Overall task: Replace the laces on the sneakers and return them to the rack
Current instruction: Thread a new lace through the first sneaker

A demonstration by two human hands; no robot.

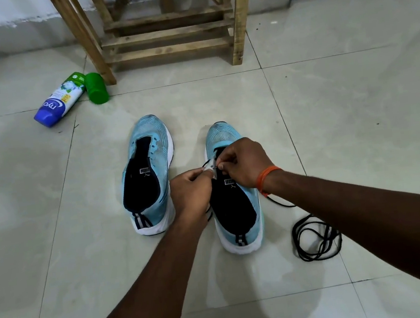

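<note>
Over the eyelet row of the right sneaker (236, 203), near its toe end, the work looks to be at a fiddly point. The black lace (315, 235) seems to be going through a low eyelet, while most of its length lies in a loose tangle on the floor tiles (357, 112) just beside that shoe's heel. The likeliest trouble is the heap knotting as it is drawn up, which would stall the pull or drag the light shoe sideways. The tip could also slip back out if the pinch loosens, or miss the hole and snag in the knit upper. The left sneaker (147, 175) stands just beside it with no lace visible, toe toward the wooden rack (168, 33), so most of the task appears undone.

Both arms reach forward and down, and the hands nearly meet above the tongue. The left hand (191, 190) is curled, thumb and forefinger pinching a pale edge of the right sneaker at the eyelets. The right hand (244, 162), with an orange band (267, 178) at the wrist, is also curled. Its fingertips pinch what seems to be the lace end, though the tip itself is too small to make out.
</note>
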